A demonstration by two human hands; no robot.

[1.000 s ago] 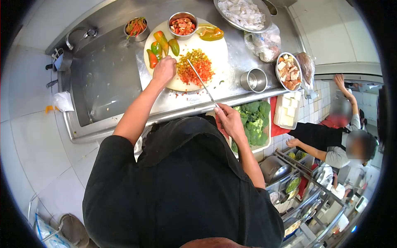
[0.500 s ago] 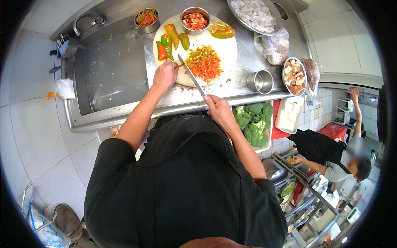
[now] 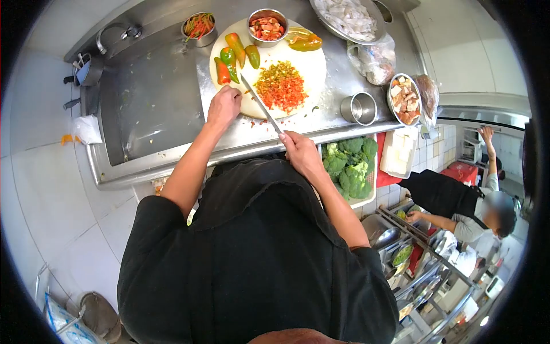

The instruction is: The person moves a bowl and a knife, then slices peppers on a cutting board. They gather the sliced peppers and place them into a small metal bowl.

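My right hand (image 3: 302,152) grips the handle of a kitchen knife (image 3: 261,104). Its blade slants up and left over a round white cutting board (image 3: 314,69). Beside the board's left edge, my left hand (image 3: 224,107) is closed, and what its fingers hold, if anything, is hidden. Chopped red and green pepper (image 3: 281,89) lies heaped right of the blade. Several whole red-green peppers (image 3: 228,60) sit at the board's upper left, above my left hand. An opened pepper (image 3: 304,40) lies at the top right, near a metal bowl of red pepper pieces (image 3: 267,28).
A metal sink (image 3: 152,103) is at left, with a cup of pepper strips (image 3: 199,27) behind it. Rightward are a metal cup (image 3: 359,109), a bowl of chopped pieces (image 3: 405,100) and a large bowl of white strips (image 3: 346,20). Broccoli (image 3: 350,166) sits below the counter edge; a person (image 3: 452,195) stands right.
My left hand has drawn slightly down and left, away from the knife blade. An orange-red strip seen between hand and blade earlier no longer shows. The whole view has shifted slightly.
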